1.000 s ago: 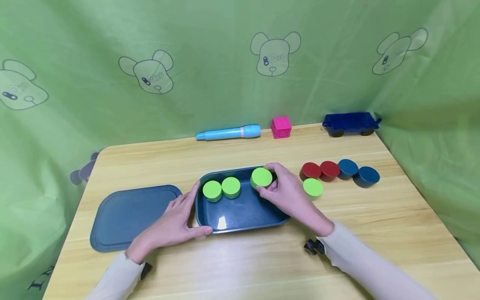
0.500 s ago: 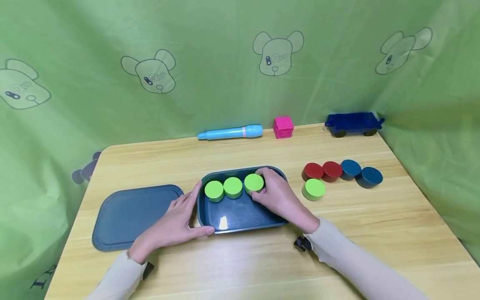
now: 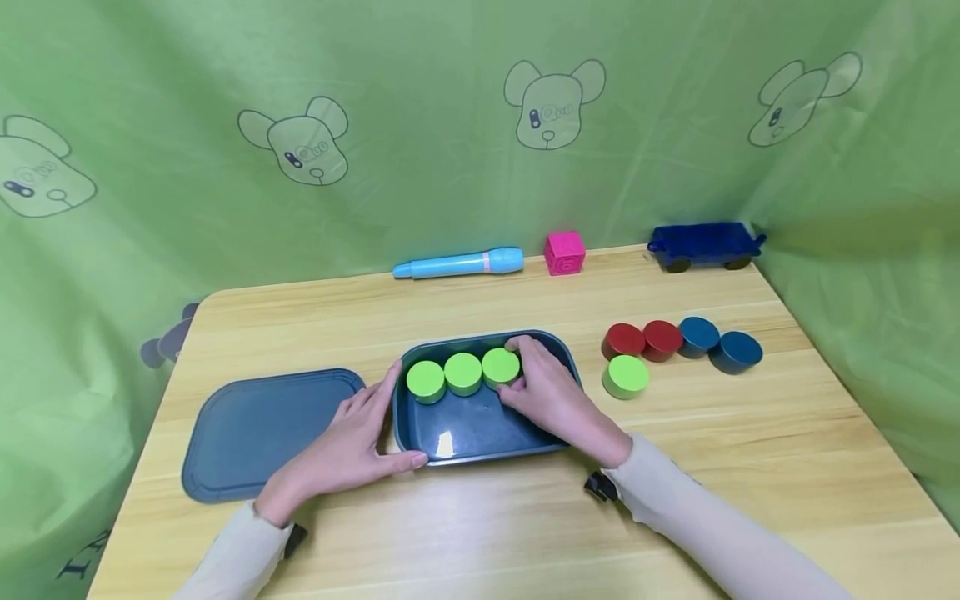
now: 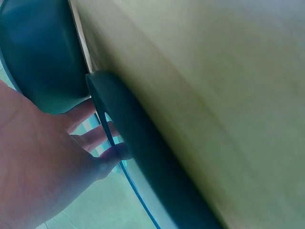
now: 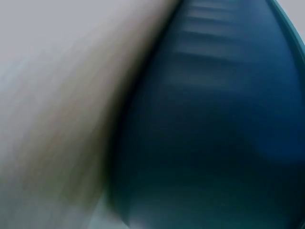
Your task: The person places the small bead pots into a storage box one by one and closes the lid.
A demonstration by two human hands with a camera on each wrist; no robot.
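Observation:
A dark blue, rounded rectangular box (image 3: pixel 487 429) lies in the middle of the table in the head view. Inside, along its far side, two short bright-green cylinders (image 3: pixel 462 374) stand in a row. My right hand (image 3: pixel 551 387) pinches a third green cylinder (image 3: pixel 500 367) between thumb and fingers, beside those two. My left hand (image 3: pixel 348 442) spans the box's left end, its fingers extended along the side and the thumb at the front edge. In the left wrist view, the left hand (image 4: pixel 43 157) appears palm-side among dark blue plastic edges. The right wrist view is blurred, mostly dark blue plastic (image 5: pixel 214 119).
The flat dark blue lid (image 3: pixel 262 433) lies left of the box. To the right are one green cylinder (image 3: pixel 626 377), two red ones (image 3: pixel 662 341) and two blue ones (image 3: pixel 736 352). A light-blue pen (image 3: pixel 457 265), pink cube (image 3: pixel 565 253) and blue toy wagon (image 3: pixel 705 245) line the back edge.
My right hand has moved left and lowered the green cylinder into the box, bringing it close to the other two. The left hand has stayed at the box's left end.

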